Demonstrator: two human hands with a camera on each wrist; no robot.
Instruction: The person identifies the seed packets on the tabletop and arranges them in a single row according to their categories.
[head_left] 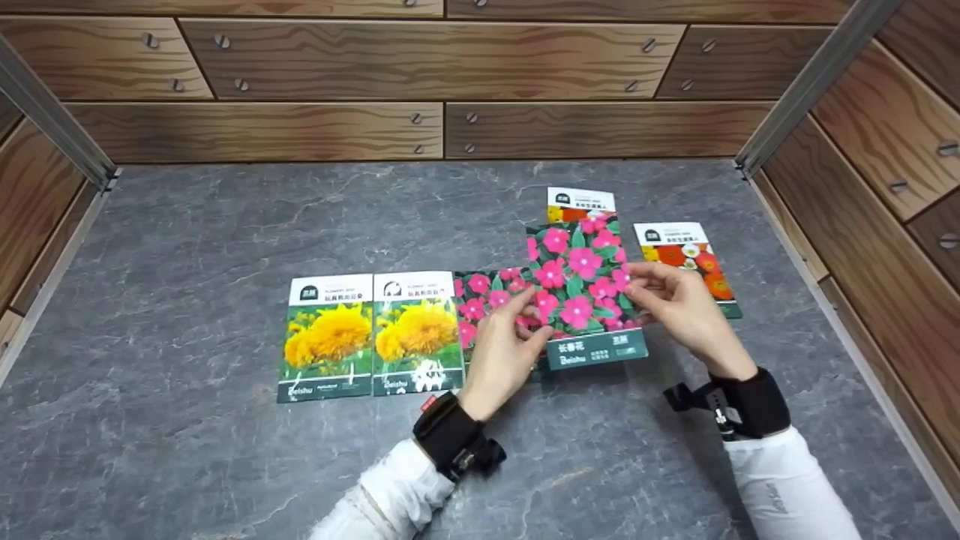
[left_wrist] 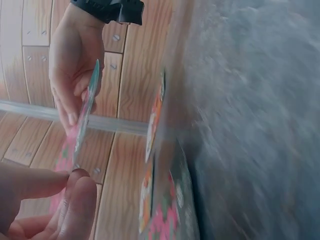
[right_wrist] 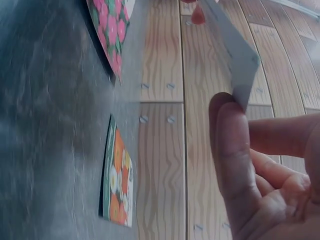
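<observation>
A seed packet with pink flowers (head_left: 581, 274) is held up off the grey surface, its dark green strip toward the person. My left hand (head_left: 501, 356) pinches its left edge between thumb and fingers. At the opposite edge, my right hand (head_left: 688, 311) pinches it too; the right wrist view shows thumb and finger on the corner of the packet's pale back (right_wrist: 242, 70). Beneath the left hand lies a second pink-flower packet (head_left: 474, 289), partly covered. An orange-flower packet (head_left: 581, 199) shows its top behind the held one, and another orange-flower packet (head_left: 694, 262) lies beyond the right hand.
Two yellow-flower packets (head_left: 326, 337) lie side by side on the left, in a row with the lower pink one. Wood-patterned panels (head_left: 442, 60) wall in the grey marbled tabletop (head_left: 187, 240) at the back and both sides.
</observation>
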